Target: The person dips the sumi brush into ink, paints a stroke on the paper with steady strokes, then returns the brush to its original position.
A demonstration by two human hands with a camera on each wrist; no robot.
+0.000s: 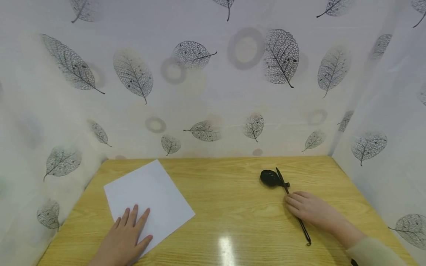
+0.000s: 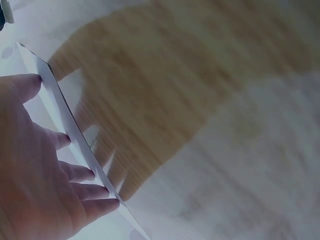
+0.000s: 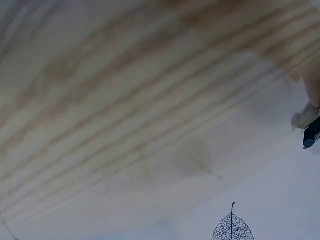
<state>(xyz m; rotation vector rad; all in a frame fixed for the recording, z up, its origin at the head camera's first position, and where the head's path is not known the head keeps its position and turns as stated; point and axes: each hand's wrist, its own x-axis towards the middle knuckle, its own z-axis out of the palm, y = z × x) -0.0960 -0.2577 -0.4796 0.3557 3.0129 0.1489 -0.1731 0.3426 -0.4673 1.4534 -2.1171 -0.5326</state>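
In the head view, my left hand (image 1: 124, 236) lies with spread fingers on a white sheet of paper (image 1: 156, 195). From the left wrist view, the straight fingertips (image 2: 85, 174) touch the sheet (image 2: 57, 97), which shows nearly edge-on. My right hand (image 1: 314, 210), fingers bent over it, holds the middle of a slim black brush (image 1: 303, 231). The brush has a pointed tip at the far end and a small loop at the near one. Its far end crosses the narrow stub of a glossy black rounded object (image 1: 269, 178). The right thumb is hidden.
The wood-grain table (image 1: 219, 207) backs onto a pale curtain (image 1: 216, 96) printed with leaves, which also hangs along both sides. A light sleeve (image 1: 374, 255) covers my right forearm. At the right wrist view's edge appear a sleeve (image 3: 302, 119) and a black device (image 3: 311, 136).
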